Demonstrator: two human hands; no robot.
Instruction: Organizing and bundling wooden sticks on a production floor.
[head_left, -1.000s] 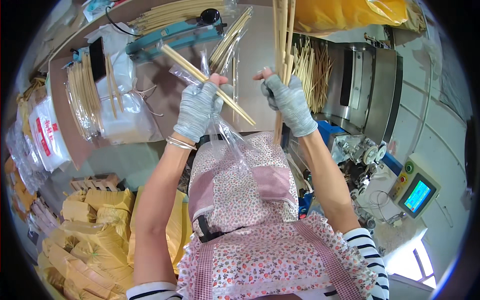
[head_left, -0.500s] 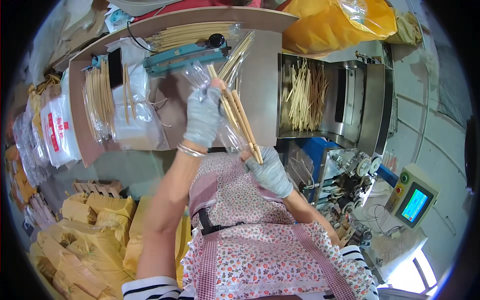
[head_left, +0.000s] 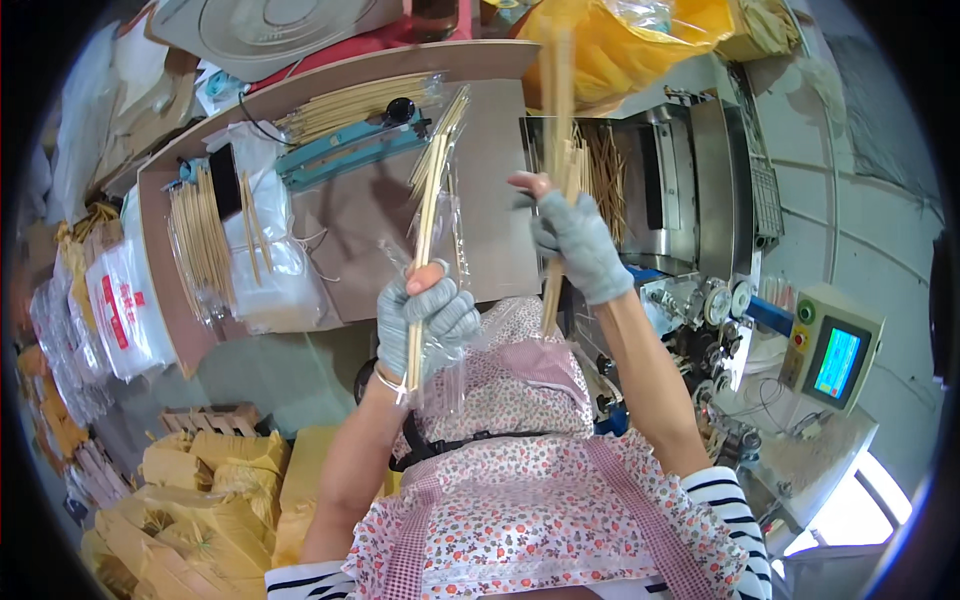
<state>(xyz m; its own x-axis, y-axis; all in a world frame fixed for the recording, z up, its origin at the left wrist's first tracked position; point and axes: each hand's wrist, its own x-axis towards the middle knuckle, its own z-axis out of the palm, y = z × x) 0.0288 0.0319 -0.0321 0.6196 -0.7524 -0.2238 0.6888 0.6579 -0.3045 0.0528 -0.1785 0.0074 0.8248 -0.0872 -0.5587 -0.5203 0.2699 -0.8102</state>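
In the head view, your left hand [head_left: 428, 315] is closed in a fist around a few pale sticks [head_left: 431, 215], thumb laid along them; they poke out past the fist on both the far and near sides, and clear film [head_left: 452, 385] hangs at its near side. Your right hand [head_left: 582, 240], well apart to the right, grips long sticks [head_left: 560, 95] that stretch far beyond it and also show on its near side; they are blurred, so you cannot count them. Its thumb and forefinger point left, toward the gap between your hands. Beyond your left hand, wrapped sticks lie on the brown tabletop [head_left: 495, 210], near a teal bar-shaped device [head_left: 350, 155]. To the right of your right hand, loose sticks [head_left: 606, 195] lie in a metal tray [head_left: 676, 240]
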